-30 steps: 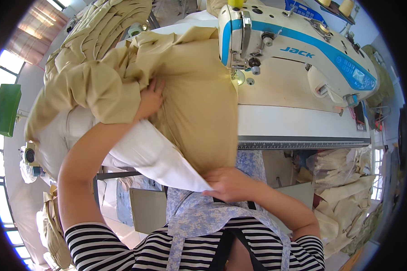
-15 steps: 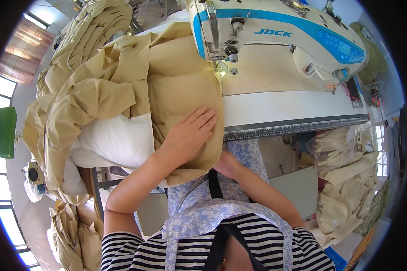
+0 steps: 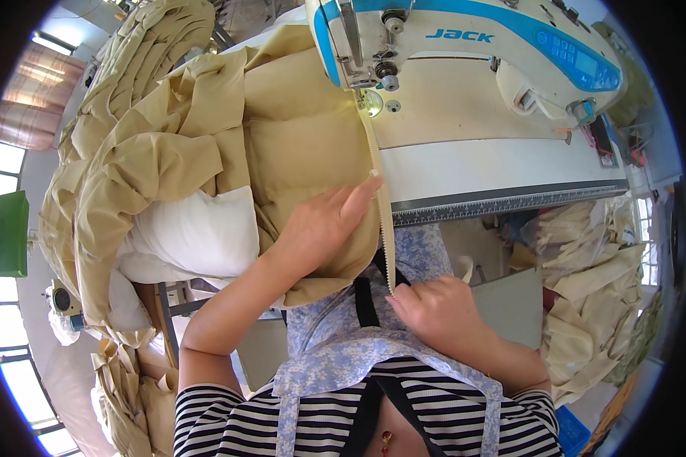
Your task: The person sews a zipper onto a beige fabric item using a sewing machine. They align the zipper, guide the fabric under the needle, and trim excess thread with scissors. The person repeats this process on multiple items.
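A tan fabric piece [image 3: 305, 152] lies under the head of a white and blue sewing machine [image 3: 465, 38]. Along its right edge runs a pale zipper tape [image 3: 388, 251] with visible teeth, leading up to the lit needle area. My left hand [image 3: 320, 228] rests on the fabric, fingers bent, its fingertips pressed to the fabric edge and the zipper tape. Lower down, my right hand [image 3: 442, 312] pinches the zipper tape between thumb and fingers, holding it taut beside the rounded fabric corner. The needle tip is too small to make out.
More tan fabric [image 3: 145, 167] is heaped to the left over a white cushion-like bundle [image 3: 198, 236]. A ruler strip [image 3: 503, 204] edges the machine table. Pale cloth pieces [image 3: 587, 320] lie in piles at the right. A green box [image 3: 8, 232] hangs at far left.
My right hand has come out from under the fabric and moved right, now pinching the zipper tape, which has come into view. My left hand's flat fingers have bent at the fabric edge.
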A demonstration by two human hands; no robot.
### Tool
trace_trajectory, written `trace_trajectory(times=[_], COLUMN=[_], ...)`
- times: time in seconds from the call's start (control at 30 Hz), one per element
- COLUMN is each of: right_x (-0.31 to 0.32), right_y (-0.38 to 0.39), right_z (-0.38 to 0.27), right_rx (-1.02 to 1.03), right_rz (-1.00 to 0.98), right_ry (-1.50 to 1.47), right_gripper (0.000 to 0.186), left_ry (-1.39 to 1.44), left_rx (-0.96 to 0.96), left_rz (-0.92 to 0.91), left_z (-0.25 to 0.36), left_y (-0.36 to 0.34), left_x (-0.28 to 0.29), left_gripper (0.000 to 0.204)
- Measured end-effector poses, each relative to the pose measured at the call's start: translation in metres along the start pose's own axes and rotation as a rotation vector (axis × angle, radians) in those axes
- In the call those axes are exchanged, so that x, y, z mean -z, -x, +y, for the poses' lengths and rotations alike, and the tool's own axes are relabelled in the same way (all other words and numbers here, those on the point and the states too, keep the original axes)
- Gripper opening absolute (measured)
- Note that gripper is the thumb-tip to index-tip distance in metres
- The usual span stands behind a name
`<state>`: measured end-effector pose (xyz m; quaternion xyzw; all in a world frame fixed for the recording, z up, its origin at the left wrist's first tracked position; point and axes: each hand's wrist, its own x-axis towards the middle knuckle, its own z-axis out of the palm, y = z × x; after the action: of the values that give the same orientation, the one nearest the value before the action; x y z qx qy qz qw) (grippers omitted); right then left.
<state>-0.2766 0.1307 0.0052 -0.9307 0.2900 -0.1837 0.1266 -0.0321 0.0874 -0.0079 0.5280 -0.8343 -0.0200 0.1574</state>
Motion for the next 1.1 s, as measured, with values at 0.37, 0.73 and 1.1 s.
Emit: trace_trajectory(times=[0.37, 0.73, 1.1], right_x=[-0.023, -0.037, -0.040], right_y=[-0.003, -0.035, -0.045], right_z=[0.010, 0.017, 0.023], right_rx=[0.019, -0.449, -0.421], right_rz=[-0.382, 0.120, 0.128], right_ry=[-0.198, -0.428, -0.526], right_gripper=[0.016, 0.064, 0.057], left_ry=[0.096, 0.386, 0.889], left_rx=[-0.142, 0.265, 0.450], left_rz=[0.124, 0.085, -0.070], left_z=[-0.005, -0.017, -0.024], left_y=[-0.010, -0.023, -0.036], left_x=[-0.001, -0.010, -0.005], left_gripper=[0.032, 0.024, 0.025])
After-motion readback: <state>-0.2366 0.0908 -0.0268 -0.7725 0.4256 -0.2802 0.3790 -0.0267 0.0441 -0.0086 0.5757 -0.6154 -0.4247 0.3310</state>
